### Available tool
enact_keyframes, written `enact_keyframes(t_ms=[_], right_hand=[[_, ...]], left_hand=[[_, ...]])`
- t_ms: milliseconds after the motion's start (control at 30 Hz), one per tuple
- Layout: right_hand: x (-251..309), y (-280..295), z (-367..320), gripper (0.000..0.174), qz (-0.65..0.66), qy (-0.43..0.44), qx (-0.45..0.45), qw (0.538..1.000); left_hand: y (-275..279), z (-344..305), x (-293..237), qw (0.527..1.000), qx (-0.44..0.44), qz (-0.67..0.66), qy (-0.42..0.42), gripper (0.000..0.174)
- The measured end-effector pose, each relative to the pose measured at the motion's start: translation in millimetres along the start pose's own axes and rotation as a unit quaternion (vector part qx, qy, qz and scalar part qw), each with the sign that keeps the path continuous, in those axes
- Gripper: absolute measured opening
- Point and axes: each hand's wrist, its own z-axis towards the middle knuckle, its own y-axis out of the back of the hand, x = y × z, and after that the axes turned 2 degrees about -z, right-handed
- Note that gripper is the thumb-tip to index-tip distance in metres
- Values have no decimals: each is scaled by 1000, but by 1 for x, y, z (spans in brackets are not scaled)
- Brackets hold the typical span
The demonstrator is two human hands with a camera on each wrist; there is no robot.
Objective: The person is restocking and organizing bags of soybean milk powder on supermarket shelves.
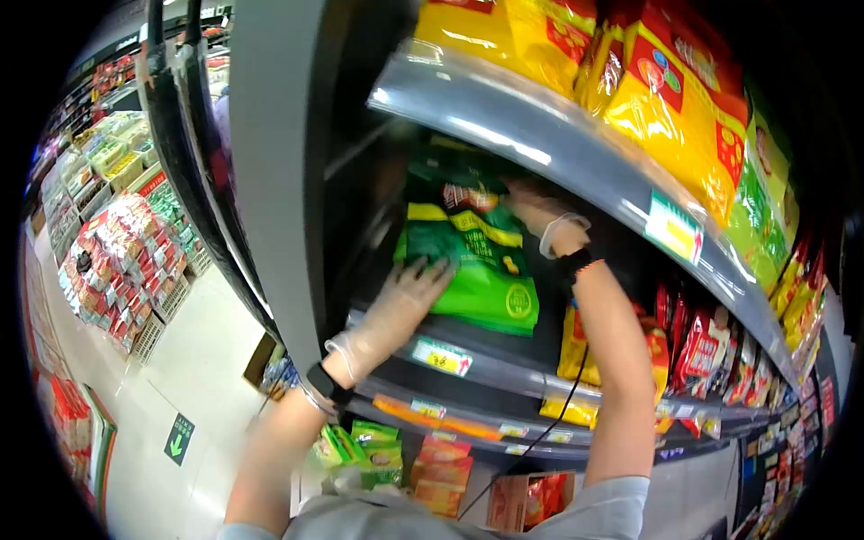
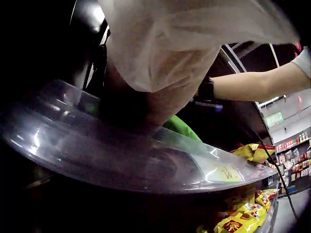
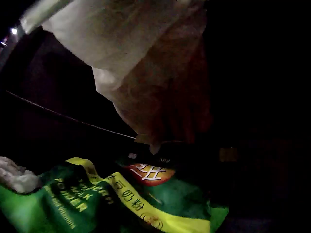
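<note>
green milk powder bag (image 1: 477,261) stands centre frame on the middle shelf (image 1: 504,364), leaning back under the upper shelf (image 1: 504,135), print facing out

left hand (image 1: 396,306), thin clear glove, comes up from lower left with forearm raised and wrist straight; fingers (image 1: 430,273) apart and straight, flat against the bag's lower left edge, no wrap around it

right hand (image 1: 540,211), also gloved, arm stretched nearly vertical from bottom centre, wrist bent left into the gap under the upper shelf; it sits at the bag's top right corner. right wrist view shows it just above the bag's top, too dark to tell if fingers are clamped on the bag or only touching

black wrist straps (image 1: 326,382) on both arms

yellow bags (image 1: 666,99) upper right, yellow price tag (image 1: 441,357) on the shelf edge below the bag
</note>
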Motion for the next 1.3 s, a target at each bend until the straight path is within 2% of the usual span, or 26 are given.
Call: enact_keyframes(t_ms=[33,67,100,200,267,333,500,600,733,800,833,867,900,933,967,1067,1133,1167,1267,1300], right_hand=[[-29,-54,30,41,-77,-68,-7,995],[-25,-54,41,40,-90,16,-154,984],[-26,-63,50,40,-91,40,-183,978],[-27,-88,74,40,-98,31,-147,984],[-27,-94,79,40,-101,25,-132,986],[-27,-98,83,39,-100,23,-128,986],[-25,-93,85,39,-98,32,-140,985],[-32,-81,77,39,-98,33,-162,981],[-69,-42,63,39,-123,7,-221,967],[-93,-17,55,39,-144,-15,-245,959],[-104,-7,49,39,-154,-25,-251,955],[-111,2,46,39,-161,-30,-258,952],[-114,7,41,39,-164,-31,-260,951],[-116,10,37,39,-166,-31,-262,950],[-115,11,35,39,-166,-26,-263,950],[-102,3,28,39,-155,11,-262,953],[-86,-2,24,39,-143,44,-257,955],[-75,-4,22,39,-138,61,-254,955],[-4,15,-1,34,-81,92,-216,969],[15,22,-9,32,-69,98,-230,966]], left_hand=[[0,-2,-1,1000,7,23,7,74],[-1,-1,-1,999,7,33,9,74],[0,-3,-3,999,3,36,11,73],[-3,-4,-1,1000,-9,12,19,72],[6,-6,-3,999,19,22,21,68],[0,-8,-1,1000,-4,-13,28,66],[2,-8,-1,999,-26,-14,27,65],[7,-8,0,1000,-2,-6,14,64],[11,-6,0,1000,-3,-26,1,66],[16,-6,-6,1000,1,12,25,68],[13,-8,-8,999,-29,-2,22,65],[12,-8,-16,1000,-23,-7,17,65],[13,-6,-28,971,-54,-214,88,60],[11,-2,-40,895,-81,-409,158,55],[0,1,-54,756,-72,-596,262,54],[-4,5,-71,454,-5,-793,407,44],[-23,3,-60,392,6,-824,409,34],[-25,2,-56,375,4,-840,392,27],[-15,3,-61,370,-22,-835,406,27],[-17,2,-61,367,-28,-839,401,27]])
